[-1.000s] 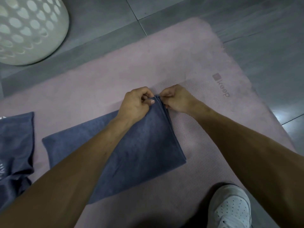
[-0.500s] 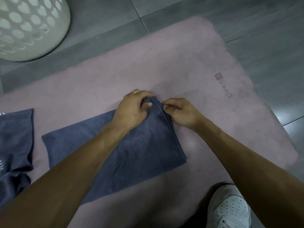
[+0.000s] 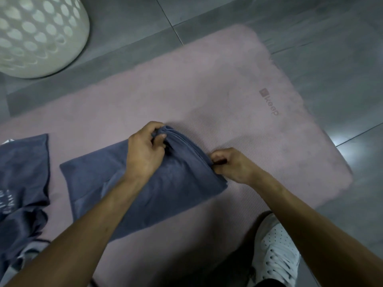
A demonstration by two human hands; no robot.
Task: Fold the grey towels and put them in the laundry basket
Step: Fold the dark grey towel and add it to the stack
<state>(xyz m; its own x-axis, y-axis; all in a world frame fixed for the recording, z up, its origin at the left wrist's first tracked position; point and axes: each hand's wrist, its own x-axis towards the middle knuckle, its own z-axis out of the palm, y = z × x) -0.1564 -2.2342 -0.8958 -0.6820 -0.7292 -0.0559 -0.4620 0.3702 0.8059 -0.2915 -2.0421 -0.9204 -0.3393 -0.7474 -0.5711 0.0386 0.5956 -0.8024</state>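
Grey floor tiles [image 3: 310,38] are filling the background, and a pink mat [image 3: 186,90] is lying on them with the word "keep" printed near its right end. On the mat, a folded grey towel [image 3: 176,183] is lying flat in the middle, in front of the person. Its far right corner is being lifted a little from the mat, and several layers of cloth are showing along that edge.

The left hand [image 3: 145,154] is gripping this raised corner: the fingers are curling over the top of the layers and the thumb is pressing from the near side. The right hand [image 3: 230,164] is holding the right edge of the same towel, lower down. Its fingers are curled and seem to be pinching the edge between thumb and fingertips, but the pinch itself is partly hidden. Both forearms are reaching in from the bottom of the view.

At the left edge, another grey cloth [image 3: 20,172] with pale print on it is lying crumpled, partly on the mat and apart from the folded towel. A white laundry basket [image 3: 41,34] with round holes is standing on the tiles at the top left, well apart from the towel. A white shoe [image 3: 275,255] is showing at the bottom right, at the near edge of the mat.
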